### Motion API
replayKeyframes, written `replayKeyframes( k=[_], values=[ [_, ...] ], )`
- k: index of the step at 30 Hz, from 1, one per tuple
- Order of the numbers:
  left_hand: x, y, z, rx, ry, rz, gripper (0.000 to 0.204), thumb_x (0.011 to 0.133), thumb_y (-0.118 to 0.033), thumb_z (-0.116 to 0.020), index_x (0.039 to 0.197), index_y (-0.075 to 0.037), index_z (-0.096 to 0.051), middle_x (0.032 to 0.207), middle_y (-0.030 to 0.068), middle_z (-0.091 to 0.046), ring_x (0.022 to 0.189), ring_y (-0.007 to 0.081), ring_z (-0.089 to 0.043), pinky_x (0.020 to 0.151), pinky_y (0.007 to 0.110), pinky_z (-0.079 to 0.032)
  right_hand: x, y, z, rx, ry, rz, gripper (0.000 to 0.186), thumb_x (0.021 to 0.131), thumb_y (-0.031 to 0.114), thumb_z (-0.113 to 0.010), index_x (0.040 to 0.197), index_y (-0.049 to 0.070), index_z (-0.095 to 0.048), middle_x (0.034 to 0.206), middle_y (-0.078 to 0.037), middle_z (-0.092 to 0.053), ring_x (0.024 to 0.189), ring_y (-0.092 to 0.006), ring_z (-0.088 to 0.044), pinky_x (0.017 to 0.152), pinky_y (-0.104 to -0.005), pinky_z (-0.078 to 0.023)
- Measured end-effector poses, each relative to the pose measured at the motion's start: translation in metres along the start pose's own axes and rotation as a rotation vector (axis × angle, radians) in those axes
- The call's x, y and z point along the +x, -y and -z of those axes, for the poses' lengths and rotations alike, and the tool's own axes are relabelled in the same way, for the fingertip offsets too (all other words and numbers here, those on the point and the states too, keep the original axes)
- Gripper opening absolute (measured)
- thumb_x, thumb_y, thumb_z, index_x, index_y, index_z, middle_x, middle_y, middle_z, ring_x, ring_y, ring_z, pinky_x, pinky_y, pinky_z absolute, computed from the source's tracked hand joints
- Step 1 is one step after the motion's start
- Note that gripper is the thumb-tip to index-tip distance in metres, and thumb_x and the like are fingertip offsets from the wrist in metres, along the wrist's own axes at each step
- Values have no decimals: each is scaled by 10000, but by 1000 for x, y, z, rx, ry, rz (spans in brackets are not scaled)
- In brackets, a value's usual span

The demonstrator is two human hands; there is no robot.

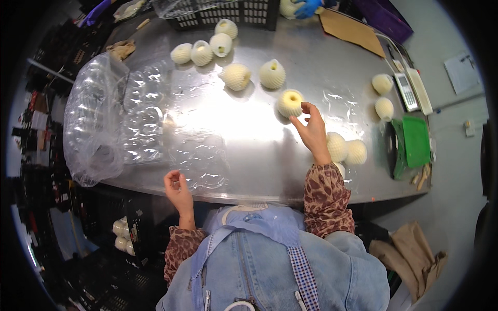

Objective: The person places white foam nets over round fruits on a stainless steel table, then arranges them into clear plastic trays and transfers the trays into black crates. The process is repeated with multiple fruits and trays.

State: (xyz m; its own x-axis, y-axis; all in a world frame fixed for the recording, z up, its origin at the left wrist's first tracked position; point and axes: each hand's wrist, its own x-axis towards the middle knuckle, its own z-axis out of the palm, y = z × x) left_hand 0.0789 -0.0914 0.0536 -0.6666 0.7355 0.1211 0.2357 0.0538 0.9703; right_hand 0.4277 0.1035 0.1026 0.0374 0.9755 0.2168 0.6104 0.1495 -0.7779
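Fruit (pixel 288 105) in a pale foam net sits on the shiny counter (pixel 254 166), a bit past the middle. Call it the centre of the clock, with 12 pointing away from the person. The right hand (pixel 310 127) is at its 4 o'clock, thumb and finger bent right at its edge. I cannot tell if they grip it or only touch it. The left hand (pixel 178 189) is at 8 o'clock, loosely curled, with nothing to be seen in it, next to a clear tray (pixel 199 160).

My guess is that the step now is handling this one fruit. The next move seems to call for soft fingers all around the net, so it does not roll.

Some things are hard to see. The right fingers hide part of the fruit. Between 4 and 5 o'clock, the right sleeve (pixel 326 197) covers some of the lowest netted fruit (pixel 340 169). The tray is so clear that its edges fade into the shine. At 11 o'clock, the black basket (pixel 223 20) is cut off, and so is someone's blue glove (pixel 309 8) at 12.
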Motion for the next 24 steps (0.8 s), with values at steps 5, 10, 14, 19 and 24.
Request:
replayKeyframes(
  k=[5, 10, 14, 19, 24],
  values=[
    [2, -1, 4, -24, -64, 55, 167, 920, -9, -594, 1083, -8, -554, 945, 27, -542, 848, 80, -526, 729, 217, -450, 43, 18, -40, 36, 65, 100, 626, 792, 214, -755, 1299, -17, -470, 1244, -201, -539, 1153, -344, -535, 973, -413, -441],
    [6, 5, 4, -36, -62, 97, 160, 914, -12, -608, 1067, -16, -559, 936, 15, -553, 833, 76, -535, 722, 212, -453, 83, 32, -97, 21, 154, 234, 708, 775, 227, -781, 1340, -15, -429, 1300, -200, -502, 1204, -340, -496, 1010, -406, -417],
    [8, 7, 9, 19, -51, 95, 131, 905, -14, -618, 1030, -28, -580, 929, 17, -566, 787, 70, -548, 695, 210, -457, 113, 29, -153, -24, 157, 257, 874, 681, 235, -826, 1382, -7, -364, 1347, -229, -418, 1248, -389, -421, 1052, -432, -373],
    [8, 10, 26, 26, -60, 110, 130, 897, -2, -616, 1022, -24, -589, 937, 22, -576, 779, 72, -565, 680, 213, -462, 132, 19, -202, -25, 115, 326, 942, 648, 270, -841, 1401, -1, -344, 1326, -251, -419, 1244, -412, -404, 1069, -458, -352],
    [17, 2, 35, 35, -46, 125, 162, 885, 2, -629, 1041, -23, -592, 953, 26, -582, 774, 81, -570, 688, 222, -473, 125, 40, -187, 44, 89, 120, 837, 661, 228, -804, 1365, 15, -404, 1285, -236, -463, 1201, -393, -445, 1039, -446, -374]
  ],
)
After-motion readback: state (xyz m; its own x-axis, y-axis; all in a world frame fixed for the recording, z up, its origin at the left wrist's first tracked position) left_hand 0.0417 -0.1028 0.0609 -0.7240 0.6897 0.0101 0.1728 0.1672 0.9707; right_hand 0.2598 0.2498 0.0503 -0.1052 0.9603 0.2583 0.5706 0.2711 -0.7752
